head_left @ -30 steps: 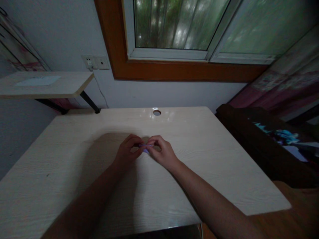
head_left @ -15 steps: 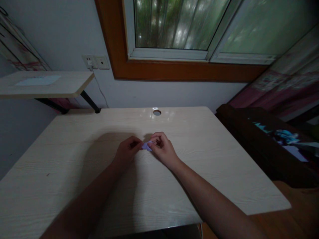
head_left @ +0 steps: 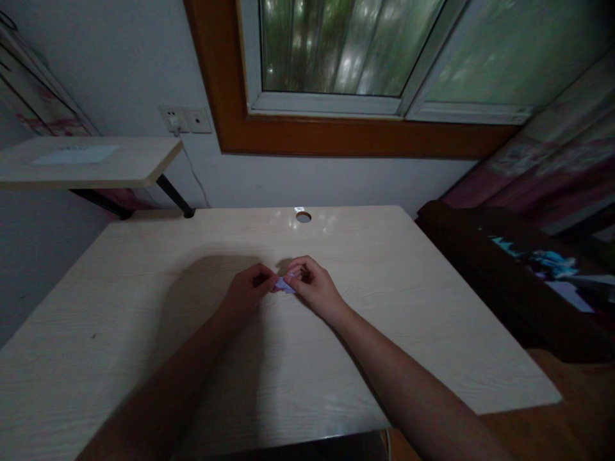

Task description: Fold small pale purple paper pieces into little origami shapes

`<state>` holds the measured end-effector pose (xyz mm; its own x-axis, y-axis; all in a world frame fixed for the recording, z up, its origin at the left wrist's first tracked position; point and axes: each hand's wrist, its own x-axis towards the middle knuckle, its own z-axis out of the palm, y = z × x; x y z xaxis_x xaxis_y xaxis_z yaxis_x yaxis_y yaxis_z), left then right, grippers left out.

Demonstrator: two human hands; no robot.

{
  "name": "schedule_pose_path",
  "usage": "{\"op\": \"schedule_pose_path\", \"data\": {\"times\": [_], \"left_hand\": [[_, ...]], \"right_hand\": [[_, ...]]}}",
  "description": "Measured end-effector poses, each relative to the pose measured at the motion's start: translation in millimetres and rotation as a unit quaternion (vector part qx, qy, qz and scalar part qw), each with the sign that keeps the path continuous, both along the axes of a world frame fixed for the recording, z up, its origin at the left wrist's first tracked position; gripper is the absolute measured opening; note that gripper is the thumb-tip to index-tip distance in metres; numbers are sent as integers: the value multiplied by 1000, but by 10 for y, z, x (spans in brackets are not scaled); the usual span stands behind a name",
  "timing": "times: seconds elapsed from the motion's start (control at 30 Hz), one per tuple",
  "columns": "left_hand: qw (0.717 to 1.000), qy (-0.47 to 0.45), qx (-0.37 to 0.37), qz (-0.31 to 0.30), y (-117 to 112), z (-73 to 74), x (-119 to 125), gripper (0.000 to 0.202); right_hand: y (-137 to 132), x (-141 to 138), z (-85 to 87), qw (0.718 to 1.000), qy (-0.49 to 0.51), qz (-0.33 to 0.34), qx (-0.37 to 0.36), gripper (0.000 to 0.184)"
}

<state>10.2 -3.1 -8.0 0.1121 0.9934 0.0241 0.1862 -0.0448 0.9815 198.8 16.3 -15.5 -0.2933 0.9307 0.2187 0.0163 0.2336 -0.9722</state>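
Observation:
A small piece of light purple paper (head_left: 285,285), apparently folded, is pinched between my two hands over the middle of the desk. My left hand (head_left: 247,289) grips its left end between thumb and fingertips. Thumb and fingers of my right hand (head_left: 314,285) close on its right side, with the other fingers curled behind. Much of the paper is covered by my fingertips, so its full shape cannot be made out. Beneath both hands lies the pale wood-grain desk (head_left: 346,378).
At the back left, a raised shelf (head_left: 139,168) on black legs holds a white sheet (head_left: 77,154). A round cable hole (head_left: 303,218) sits near the desk's back edge. To the right stands dark brown furniture (head_left: 461,256) with blue and white items. A window (head_left: 336,57) is ahead.
Both hands have drawn very slightly closer together around the purple paper, and its visible part has shifted a little. The rest looks the same.

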Motion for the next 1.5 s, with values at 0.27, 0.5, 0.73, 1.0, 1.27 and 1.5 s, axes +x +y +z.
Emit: {"op": "schedule_pose_path", "data": {"times": [0.27, 0.5, 0.73, 1.0, 1.27, 1.5], "left_hand": [[999, -36, -24, 4, 23, 38, -16, 18], [998, -57, -26, 21, 23, 80, -4, 17], [995, -73, 68, -14, 10, 32, -16, 11], [981, -58, 140, -122, 16, -103, -45, 15], [975, 14, 183, -127, 14, -52, -71, 11], [985, 16, 143, -92, 21, -52, -72, 13]], "right_hand": [[3, 9, 28, 1000, 19, 0, -5, 24], [21, 17, 25, 997, 60, 28, -26, 25], [25, 10, 37, 994, 88, 31, -57, 27], [37, 36, 27, 985, 130, 57, -95, 27], [40, 45, -5, 973, 158, 95, -138, 24], [30, 30, 2, 982, 143, 75, -102, 17]]}}
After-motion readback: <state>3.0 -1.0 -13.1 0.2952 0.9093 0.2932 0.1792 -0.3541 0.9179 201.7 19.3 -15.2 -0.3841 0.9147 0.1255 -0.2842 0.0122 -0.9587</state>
